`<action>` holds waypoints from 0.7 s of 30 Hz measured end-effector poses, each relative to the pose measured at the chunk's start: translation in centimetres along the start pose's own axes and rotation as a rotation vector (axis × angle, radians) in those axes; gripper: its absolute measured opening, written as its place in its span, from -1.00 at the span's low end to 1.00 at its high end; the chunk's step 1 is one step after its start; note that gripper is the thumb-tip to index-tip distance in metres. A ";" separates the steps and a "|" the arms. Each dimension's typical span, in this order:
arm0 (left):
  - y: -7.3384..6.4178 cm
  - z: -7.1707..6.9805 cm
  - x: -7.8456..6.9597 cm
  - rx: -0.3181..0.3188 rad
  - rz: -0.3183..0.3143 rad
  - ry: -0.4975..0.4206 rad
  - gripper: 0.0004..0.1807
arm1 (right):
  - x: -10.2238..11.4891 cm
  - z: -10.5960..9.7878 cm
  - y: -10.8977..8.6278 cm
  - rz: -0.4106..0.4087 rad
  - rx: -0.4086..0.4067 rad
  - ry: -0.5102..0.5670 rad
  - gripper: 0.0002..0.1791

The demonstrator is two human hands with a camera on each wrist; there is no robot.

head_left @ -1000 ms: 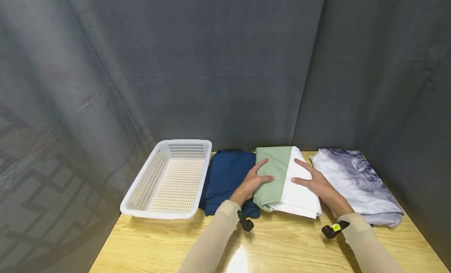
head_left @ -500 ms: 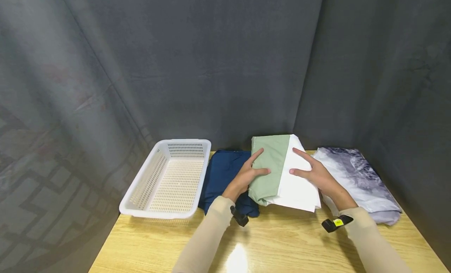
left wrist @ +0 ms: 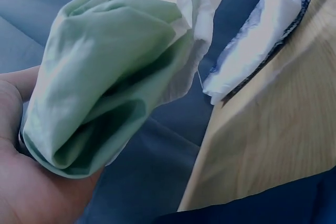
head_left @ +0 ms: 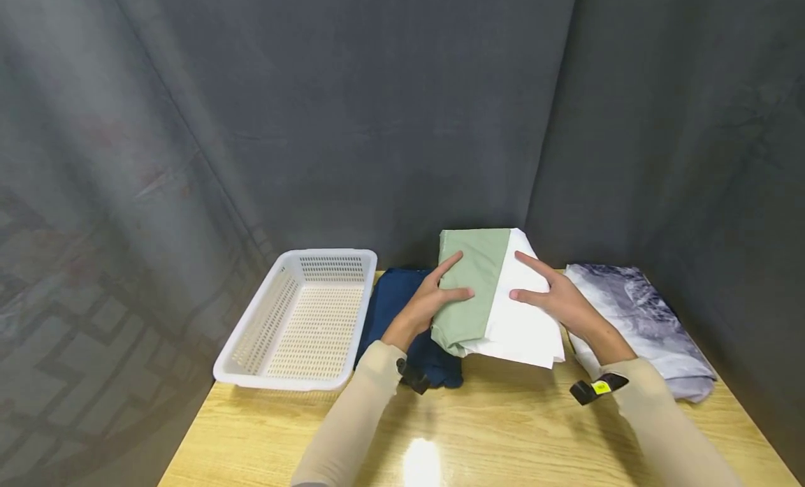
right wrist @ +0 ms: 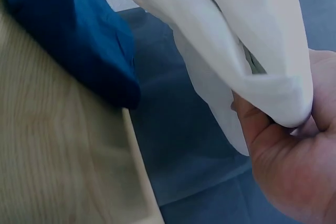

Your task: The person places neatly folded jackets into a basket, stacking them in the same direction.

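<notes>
A folded green-and-white cloth (head_left: 474,291), perhaps a garment, is held up off the table between both hands. My left hand (head_left: 424,302) grips its green side, thumb and a finger on top and the rest underneath. On the white side, my right hand (head_left: 560,302) grips the edge the same way. Layers of the green fold (left wrist: 100,82) bulge above the palm in the left wrist view. Seen from the right wrist, fingers curl under the white fold (right wrist: 273,87). Below and left of the bundle lies a folded navy cloth (head_left: 390,312), partly covered by the left hand.
A white perforated plastic basket (head_left: 295,386) stands at the left of the wooden table (head_left: 490,431), with nothing inside. To the right lies a folded white-and-purple-grey cloth (head_left: 648,326). Grey curtains (head_left: 402,124) hang behind and at both sides.
Both hands have raised the green-and-white cloth off the table and shifted it slightly left, partly over the navy cloth. The basket and other folded cloths stay in place.
</notes>
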State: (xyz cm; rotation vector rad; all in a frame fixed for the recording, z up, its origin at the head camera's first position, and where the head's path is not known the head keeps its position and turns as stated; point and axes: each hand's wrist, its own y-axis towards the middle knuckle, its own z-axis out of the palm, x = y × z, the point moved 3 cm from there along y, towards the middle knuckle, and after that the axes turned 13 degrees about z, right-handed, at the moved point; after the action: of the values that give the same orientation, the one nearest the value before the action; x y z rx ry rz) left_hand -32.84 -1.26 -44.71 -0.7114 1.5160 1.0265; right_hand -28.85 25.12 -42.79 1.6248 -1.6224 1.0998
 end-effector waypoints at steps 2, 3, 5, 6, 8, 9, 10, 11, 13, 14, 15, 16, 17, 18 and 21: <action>0.0 -0.4 -0.4 0.002 0.003 0.000 -0.08 | 0.5 0.1 0.2 -0.002 0.001 -0.002 0.03; 0.0 -0.6 -0.6 0.002 0.005 0.004 -0.08 | 0.7 0.1 0.3 -0.003 0.000 0.000 0.03; 0.0 -1.0 -1.0 0.002 0.008 -0.004 -0.09 | 1.1 0.2 0.5 -0.007 0.004 0.015 0.03; 0.0 -1.2 -1.2 0.001 0.010 -0.011 -0.09 | 1.3 0.3 0.5 -0.010 0.006 0.024 0.03; -0.1 -1.6 -1.7 0.000 0.010 -0.027 -0.09 | 1.8 0.6 0.7 -0.021 0.011 0.044 0.03; -0.1 -1.8 -1.9 0.001 0.009 -0.032 -0.09 | 2.0 0.7 0.8 -0.027 0.015 0.056 0.02; -0.2 -2.0 -2.1 0.002 0.008 -0.041 -0.09 | 2.3 0.8 0.8 -0.032 0.018 0.063 0.02; -0.2 -2.2 -2.3 0.003 0.008 -0.046 -0.09 | 2.5 0.9 0.8 -0.034 0.020 0.067 0.02; -0.3 -2.6 -2.7 0.004 0.010 -0.053 -0.08 | 2.9 1.1 0.9 -0.036 0.023 0.078 0.01; -0.4 -2.8 -2.9 0.004 0.011 -0.054 -0.08 | 3.2 1.2 0.9 -0.034 0.024 0.082 0.02; -0.5 -3.0 -3.1 0.003 0.012 -0.056 -0.08 | 3.4 1.3 0.9 -0.030 0.028 0.089 0.02; -0.5 -3.2 -3.3 0.002 0.014 -0.058 -0.08 | 3.6 1.4 1.0 -0.027 0.032 0.097 0.02; -0.6 -3.4 -3.5 0.000 0.014 -0.062 -0.08 | 3.8 1.5 1.0 -0.022 0.037 0.110 0.02; -0.7 -3.6 -3.8 -0.001 0.013 -0.063 -0.09 | 4.0 1.7 1.1 -0.021 0.040 0.123 0.02; -0.8 -4.2 -4.4 -0.007 0.000 -0.075 -0.10 | 4.8 2.2 1.3 -0.019 0.054 0.160 0.03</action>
State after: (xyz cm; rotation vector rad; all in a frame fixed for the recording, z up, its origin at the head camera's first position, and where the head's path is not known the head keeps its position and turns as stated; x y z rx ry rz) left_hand -33.14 -5.83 -40.59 -0.6705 1.4489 1.0480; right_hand -30.21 20.78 -39.93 1.5407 -1.4826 1.2408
